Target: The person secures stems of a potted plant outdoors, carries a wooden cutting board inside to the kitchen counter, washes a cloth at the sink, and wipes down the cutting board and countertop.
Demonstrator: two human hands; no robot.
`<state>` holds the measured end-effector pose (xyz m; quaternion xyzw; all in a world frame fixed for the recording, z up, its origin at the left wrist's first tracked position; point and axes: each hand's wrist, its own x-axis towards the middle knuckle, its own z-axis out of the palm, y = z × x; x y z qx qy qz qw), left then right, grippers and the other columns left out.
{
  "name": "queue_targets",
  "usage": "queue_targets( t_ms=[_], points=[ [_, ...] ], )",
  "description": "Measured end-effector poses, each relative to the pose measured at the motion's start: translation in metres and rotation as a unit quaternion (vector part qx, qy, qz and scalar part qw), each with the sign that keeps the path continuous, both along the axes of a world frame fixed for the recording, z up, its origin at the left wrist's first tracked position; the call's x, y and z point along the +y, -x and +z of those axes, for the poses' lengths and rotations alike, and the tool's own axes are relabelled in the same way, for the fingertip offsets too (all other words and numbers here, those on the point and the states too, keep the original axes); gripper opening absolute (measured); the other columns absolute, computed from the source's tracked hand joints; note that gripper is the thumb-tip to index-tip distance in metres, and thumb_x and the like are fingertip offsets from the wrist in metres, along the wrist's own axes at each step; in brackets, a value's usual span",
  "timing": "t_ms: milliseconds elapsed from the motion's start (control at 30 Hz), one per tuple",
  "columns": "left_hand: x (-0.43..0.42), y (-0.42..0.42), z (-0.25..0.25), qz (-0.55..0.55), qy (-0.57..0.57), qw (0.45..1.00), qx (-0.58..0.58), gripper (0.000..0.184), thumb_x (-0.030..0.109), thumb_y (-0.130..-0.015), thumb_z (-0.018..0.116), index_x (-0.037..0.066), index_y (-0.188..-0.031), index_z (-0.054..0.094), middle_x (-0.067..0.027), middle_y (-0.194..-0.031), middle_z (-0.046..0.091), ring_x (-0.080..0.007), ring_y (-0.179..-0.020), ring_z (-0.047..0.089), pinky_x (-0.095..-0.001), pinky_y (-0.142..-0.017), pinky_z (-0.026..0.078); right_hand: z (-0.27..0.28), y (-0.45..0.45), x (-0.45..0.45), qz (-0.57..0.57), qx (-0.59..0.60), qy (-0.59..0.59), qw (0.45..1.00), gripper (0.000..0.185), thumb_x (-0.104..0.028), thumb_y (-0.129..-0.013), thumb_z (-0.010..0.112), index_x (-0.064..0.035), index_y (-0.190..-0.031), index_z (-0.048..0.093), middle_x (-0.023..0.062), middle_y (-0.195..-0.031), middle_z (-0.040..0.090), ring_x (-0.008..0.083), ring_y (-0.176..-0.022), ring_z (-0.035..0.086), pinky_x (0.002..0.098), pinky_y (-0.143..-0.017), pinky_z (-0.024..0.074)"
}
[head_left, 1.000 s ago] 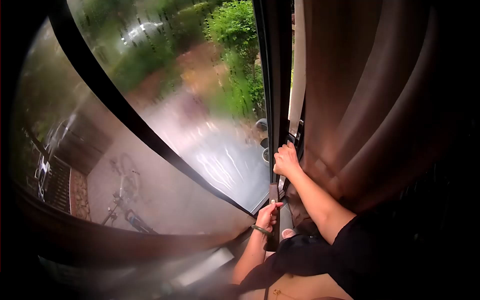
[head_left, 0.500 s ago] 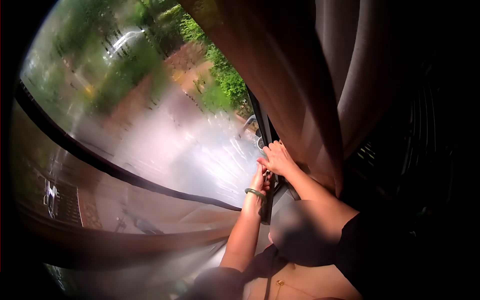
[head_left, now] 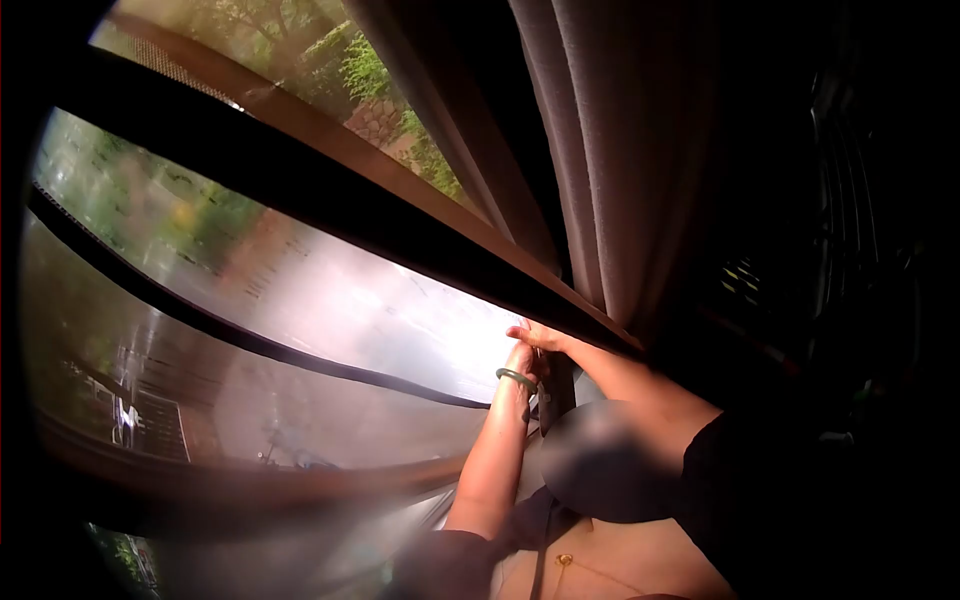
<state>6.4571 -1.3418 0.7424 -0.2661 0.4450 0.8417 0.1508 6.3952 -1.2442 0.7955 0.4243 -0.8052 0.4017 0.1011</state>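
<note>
My left hand (head_left: pixel 527 358), with a green bangle (head_left: pixel 516 380) at its wrist, is closed around the dark upright bar (head_left: pixel 558 392) in front of my chest; its fingers are partly hidden. My right hand (head_left: pixel 541 336) is touching or very near the top of my left hand. Its thumb points left, and its curled fingers are mostly hidden at the lower edge of a broad dark frame (head_left: pixel 380 225). What it grips is unclear. Behind both hands lies the wet, bright window glass (head_left: pixel 400 310).
Grey-brown curtains (head_left: pixel 620 150) hang on the right. A thin dark strip (head_left: pixel 250 345) crosses the glass at the left. Sheer brown cloth (head_left: pixel 300 485) spreads below it. Green bushes (head_left: pixel 365 70) and stonework show outside.
The view has shifted, and the broad dark frame now slants across it. The right hand has come down from the window's edge to the left hand. The curtain has swung across part of the opening.
</note>
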Motion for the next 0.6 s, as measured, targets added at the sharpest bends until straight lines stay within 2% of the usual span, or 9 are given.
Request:
queue_targets(
  t_ms=[67, 333, 400, 433, 467, 500, 533, 567, 600],
  points=[
    [-0.002, 0.007, -0.021, 0.005, 0.013, 1.0, 0.009, 0.027, 0.038, -0.085, 0.046, 0.013, -0.082, 0.055, -0.0039, -0.072, 0.055, -0.0125, -0.051, 0.046, -0.0233, -0.043, 0.036, -0.006, -0.002, 0.003, 0.002, 0.001, 0.007, 1.0, 0.063, -0.051, -0.075, 0.049, -0.001, -0.113, 0.045, 0.0188, -0.104, 0.048, 0.0341, -0.104, 0.044, 0.0438, -0.091, 0.0307],
    [0.02, 0.018, -0.016, 0.109, -0.066, 0.978, 0.163, 0.043, 0.049, -0.085, 0.042, 0.013, -0.108, 0.049, -0.008, -0.092, 0.057, -0.0175, -0.078, 0.057, -0.0291, -0.062, 0.048, 0.015, -0.005, 0.015, 0.012, -0.01, 0.022, 1.0, 0.047, -0.037, -0.079, 0.051, -0.0029, -0.111, 0.05, 0.0152, -0.104, 0.05, 0.0304, -0.105, 0.044, 0.0425, -0.093, 0.0298],
    [0.014, 0.018, -0.011, 0.118, -0.064, 0.975, 0.176, 0.046, 0.05, -0.085, 0.042, 0.013, -0.111, 0.049, -0.0086, -0.094, 0.057, -0.0181, -0.081, 0.058, -0.0299, -0.065, 0.05, 0.025, -0.003, 0.013, 0.021, -0.008, 0.02, 1.0, 0.043, -0.033, -0.079, 0.051, -0.0034, -0.11, 0.051, 0.0144, -0.104, 0.051, 0.0295, -0.105, 0.044, 0.0422, -0.094, 0.0296],
    [0.014, 0.01, -0.005, 0.109, -0.032, 0.974, 0.196, 0.043, 0.046, -0.084, 0.046, 0.012, -0.11, 0.048, -0.0094, -0.1, 0.054, -0.019, -0.086, 0.055, -0.0322, -0.067, 0.048, 0.032, -0.003, 0.013, 0.025, -0.007, 0.02, 0.999, 0.041, -0.031, -0.08, 0.051, -0.0036, -0.11, 0.051, 0.0139, -0.104, 0.051, 0.029, -0.105, 0.045, 0.042, -0.094, 0.0295],
    [0.018, 0.0, 0.006, 0.101, -0.001, 0.971, 0.215, 0.041, 0.042, -0.082, 0.049, 0.012, -0.109, 0.047, -0.0102, -0.105, 0.05, -0.02, -0.092, 0.052, -0.0345, -0.07, 0.047, 0.035, -0.007, 0.024, 0.005, 0.032, 0.119, 0.992, 0.04, -0.027, -0.079, 0.055, -0.0034, -0.111, 0.05, 0.0135, -0.107, 0.05, 0.0306, -0.106, 0.044, 0.0426, -0.094, 0.0297],
    [0.025, -0.009, 0.025, 0.092, 0.03, 0.967, 0.237, 0.039, 0.038, -0.08, 0.053, 0.011, -0.108, 0.046, -0.011, -0.11, 0.047, -0.0209, -0.097, 0.05, -0.0369, -0.073, 0.045, 0.005, -0.004, 0.018, -0.049, 0.054, 0.188, 0.98, 0.036, -0.022, -0.08, 0.057, -0.002, -0.109, 0.05, 0.0156, -0.11, 0.049, 0.0305, -0.105, 0.045, 0.0409, -0.094, 0.0316],
    [0.048, -0.017, 0.083, 0.091, -0.19, 0.965, 0.153, 0.034, 0.04, -0.08, 0.053, 0.014, -0.101, 0.049, -0.0094, -0.102, 0.05, -0.0238, -0.088, 0.052, -0.0364, -0.061, 0.045, -0.012, -0.005, 0.017, -0.204, 0.12, 0.138, 0.962, 0.037, -0.024, -0.08, 0.054, 0.0, -0.107, 0.05, 0.0184, -0.112, 0.047, 0.0322, -0.107, 0.043, 0.0408, -0.094, 0.031],
    [0.037, -0.017, 0.062, 0.098, -0.185, 0.966, 0.152, 0.034, 0.04, -0.08, 0.053, 0.014, -0.101, 0.049, -0.0094, -0.102, 0.05, -0.0238, -0.088, 0.052, -0.0364, -0.061, 0.045, -0.026, -0.006, 0.016, -0.351, 0.179, 0.084, 0.915, 0.039, -0.026, -0.08, 0.051, 0.0019, -0.106, 0.05, 0.0211, -0.113, 0.046, 0.0338, -0.109, 0.041, 0.0407, -0.093, 0.0304],
    [0.017, -0.018, 0.026, 0.087, -0.144, 0.983, 0.07, 0.032, 0.04, -0.08, 0.053, 0.015, -0.1, 0.05, -0.0081, -0.097, 0.052, -0.0241, -0.083, 0.053, -0.0352, -0.056, 0.044, -0.048, 0.004, 0.015, -0.344, 0.173, 0.087, 0.919, 0.039, -0.026, -0.08, 0.051, 0.0019, -0.106, 0.05, 0.0211, -0.113, 0.046, 0.0338, -0.109, 0.041, 0.0407, -0.093, 0.0304]
  ],
)
